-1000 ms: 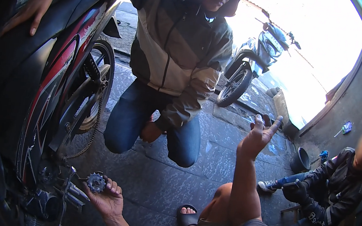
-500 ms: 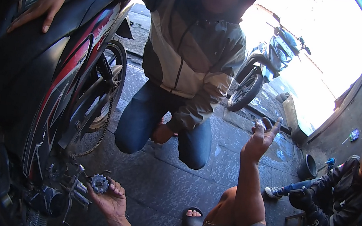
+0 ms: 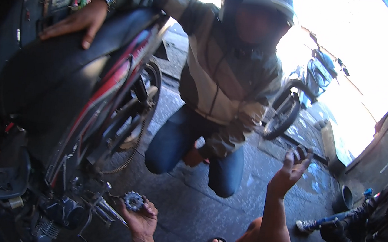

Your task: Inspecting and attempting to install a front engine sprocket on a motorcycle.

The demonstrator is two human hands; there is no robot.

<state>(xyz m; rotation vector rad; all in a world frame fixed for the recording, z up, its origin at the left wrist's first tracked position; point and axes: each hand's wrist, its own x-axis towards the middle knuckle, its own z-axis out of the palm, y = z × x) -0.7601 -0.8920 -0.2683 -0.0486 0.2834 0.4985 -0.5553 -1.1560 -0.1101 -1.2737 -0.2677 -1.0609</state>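
A small toothed metal sprocket (image 3: 133,201) is held upright by my left hand (image 3: 143,219), its thumb and fingers closed at the edge. Beside that hand are the engine (image 3: 66,212) and foot levers of a red and black motorcycle (image 3: 91,99). The motorcycle's drive chain (image 3: 135,155) hangs loose in a curve below the rear wheel. My right hand (image 3: 288,173) is raised over the floor, palm up, with bent fingers apart and nothing in it. The fingers look dark with grime.
Facing me, a helmeted person in a jacket (image 3: 225,82) kneels, one hand (image 3: 79,23) on the motorcycle seat. Another motorcycle (image 3: 294,102) stands behind. At right, a second person (image 3: 356,225) sits near a dark bucket (image 3: 343,199). Dark paving (image 3: 189,214) covers the floor.
The view has swung left and up, so everything sits farther right and lower. The kneeling person's helmet now shows. My left hand keeps the sprocket; my right hand stays raised.
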